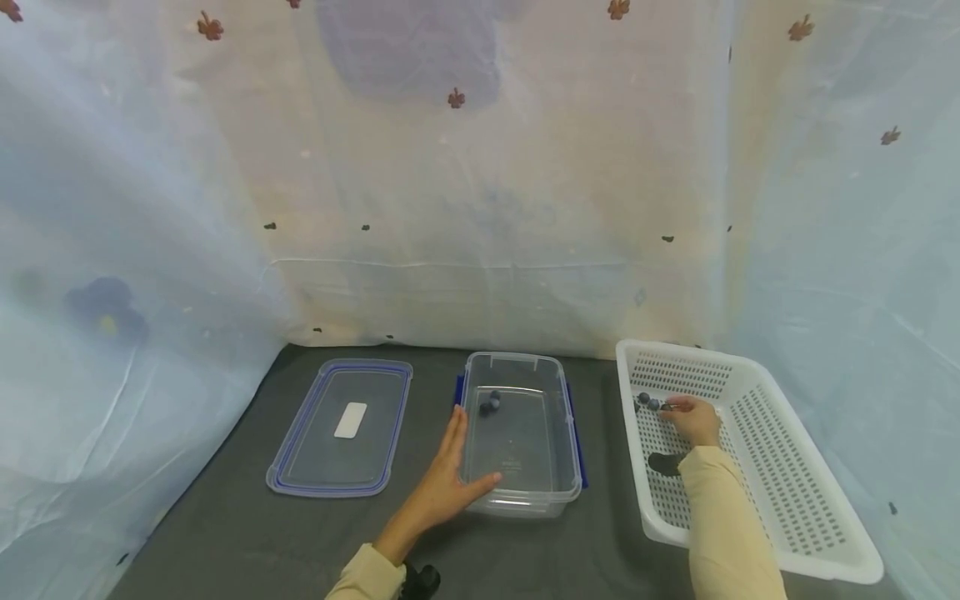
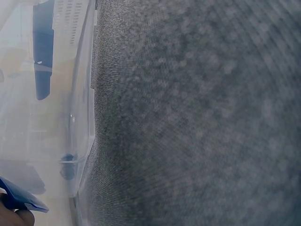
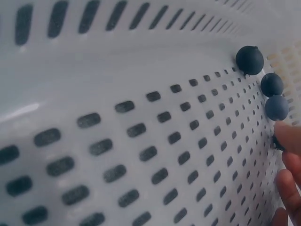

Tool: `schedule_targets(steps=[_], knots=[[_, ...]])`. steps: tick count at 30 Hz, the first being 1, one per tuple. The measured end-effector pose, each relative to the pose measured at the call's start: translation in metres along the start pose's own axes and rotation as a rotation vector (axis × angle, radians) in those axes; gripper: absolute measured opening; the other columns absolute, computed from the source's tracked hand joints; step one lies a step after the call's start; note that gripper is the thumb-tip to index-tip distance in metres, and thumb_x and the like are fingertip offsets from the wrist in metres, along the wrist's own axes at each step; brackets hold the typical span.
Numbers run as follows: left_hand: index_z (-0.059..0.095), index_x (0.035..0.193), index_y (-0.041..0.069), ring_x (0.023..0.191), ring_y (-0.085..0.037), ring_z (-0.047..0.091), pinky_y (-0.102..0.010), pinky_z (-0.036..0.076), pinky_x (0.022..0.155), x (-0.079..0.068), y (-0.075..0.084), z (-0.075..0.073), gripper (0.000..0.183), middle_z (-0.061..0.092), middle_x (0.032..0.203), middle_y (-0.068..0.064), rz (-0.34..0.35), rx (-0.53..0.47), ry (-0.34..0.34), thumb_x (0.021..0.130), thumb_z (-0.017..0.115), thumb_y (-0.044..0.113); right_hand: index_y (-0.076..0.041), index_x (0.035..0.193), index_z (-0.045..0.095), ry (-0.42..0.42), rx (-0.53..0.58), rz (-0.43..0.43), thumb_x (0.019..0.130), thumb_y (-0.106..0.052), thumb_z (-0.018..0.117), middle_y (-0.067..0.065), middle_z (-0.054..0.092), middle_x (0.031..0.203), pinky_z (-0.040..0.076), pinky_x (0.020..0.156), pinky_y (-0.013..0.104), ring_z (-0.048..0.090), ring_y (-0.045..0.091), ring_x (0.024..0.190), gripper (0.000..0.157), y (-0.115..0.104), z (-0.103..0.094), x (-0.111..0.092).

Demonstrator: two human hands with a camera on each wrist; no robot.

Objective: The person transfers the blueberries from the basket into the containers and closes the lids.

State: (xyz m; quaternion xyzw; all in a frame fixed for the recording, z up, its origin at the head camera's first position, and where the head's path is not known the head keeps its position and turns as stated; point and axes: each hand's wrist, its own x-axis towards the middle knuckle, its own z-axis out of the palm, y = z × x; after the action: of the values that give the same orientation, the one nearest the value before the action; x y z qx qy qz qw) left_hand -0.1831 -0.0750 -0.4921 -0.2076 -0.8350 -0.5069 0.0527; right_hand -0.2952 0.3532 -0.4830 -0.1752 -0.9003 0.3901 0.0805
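Observation:
My right hand (image 1: 693, 419) reaches into the white perforated basket (image 1: 817, 483) and pinches a dark blueberry (image 3: 278, 142) between thumb and fingers. Beside it in the basket lie more round blueberries (image 3: 272, 84), close to the wall. My left hand (image 1: 448, 482) spreads its fingers along the left side of the clear plastic container (image 1: 525, 450). In the left wrist view its fingertips (image 2: 19, 215) are by a blue latch flap (image 2: 23, 197). A few blueberries (image 1: 490, 405) sit together inside the container, toward its far left.
A clear lid with a blue seal (image 1: 378, 467) and a white label (image 1: 350, 420) lies left of the container. Everything stands on a dark grey cloth (image 1: 217, 508). Patterned curtains (image 1: 480, 200) hang behind and at both sides.

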Motion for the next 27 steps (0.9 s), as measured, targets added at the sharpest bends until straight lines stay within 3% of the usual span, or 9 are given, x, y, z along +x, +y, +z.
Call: schedule_targets(steps=[8, 12, 15, 22, 27], knots=[[0.003, 0.156, 0.005, 0.143, -0.037, 0.007, -0.062, 0.018, 0.107, 0.0, 0.003, -0.001, 0.108, -0.003, 0.161, -0.013, -0.024, -0.002, -0.009, 0.084, 0.073, 0.044, 0.009, 0.1, 0.063, 0.055, -0.005, 0.028, 0.079, -0.005, 0.073, 0.027, 0.065, 0.1, 0.037, 0.086, 0.054, 0.055, 0.04, 0.092, 0.027, -0.001, 0.002, 0.001], [0.003, 0.156, 0.007, 0.143, -0.036, 0.007, -0.062, 0.018, 0.107, -0.001, 0.003, -0.001, 0.107, -0.004, 0.161, -0.012, -0.031, -0.008, -0.009, 0.084, 0.073, 0.045, 0.007, 0.103, 0.064, 0.087, 0.039, 0.05, 0.081, -0.008, 0.073, 0.026, 0.065, 0.104, 0.045, 0.075, 0.045, 0.057, 0.039, 0.093, 0.028, -0.001, 0.001, 0.004], [0.003, 0.156, 0.006, 0.143, -0.035, 0.006, -0.062, 0.018, 0.108, -0.001, 0.003, 0.0, 0.107, -0.004, 0.161, -0.013, -0.024, -0.011, -0.009, 0.085, 0.072, 0.044, 0.007, 0.106, 0.064, 0.093, 0.054, 0.019, 0.084, -0.013, 0.072, 0.026, 0.065, 0.106, 0.045, 0.071, 0.042, 0.058, 0.038, 0.094, 0.031, -0.005, -0.006, 0.005], [0.003, 0.156, 0.006, 0.144, -0.035, 0.006, -0.062, 0.018, 0.108, -0.001, 0.002, -0.001, 0.107, -0.004, 0.161, -0.014, -0.017, -0.016, -0.002, 0.084, 0.073, 0.043, 0.007, 0.115, 0.062, 0.087, 0.132, -0.013, 0.088, -0.016, 0.069, 0.027, 0.06, 0.116, 0.042, 0.089, 0.051, 0.053, 0.041, 0.108, 0.037, -0.03, -0.022, 0.006], [0.003, 0.155, 0.004, 0.143, -0.038, 0.007, -0.063, 0.018, 0.107, 0.0, 0.002, -0.001, 0.106, -0.003, 0.161, -0.015, -0.018, -0.026, -0.004, 0.085, 0.073, 0.042, -0.002, 0.112, 0.064, 0.103, 0.156, -0.048, 0.089, -0.029, 0.071, 0.014, 0.064, 0.11, 0.05, 0.078, 0.043, 0.056, 0.03, 0.102, 0.037, -0.038, -0.027, 0.014]])
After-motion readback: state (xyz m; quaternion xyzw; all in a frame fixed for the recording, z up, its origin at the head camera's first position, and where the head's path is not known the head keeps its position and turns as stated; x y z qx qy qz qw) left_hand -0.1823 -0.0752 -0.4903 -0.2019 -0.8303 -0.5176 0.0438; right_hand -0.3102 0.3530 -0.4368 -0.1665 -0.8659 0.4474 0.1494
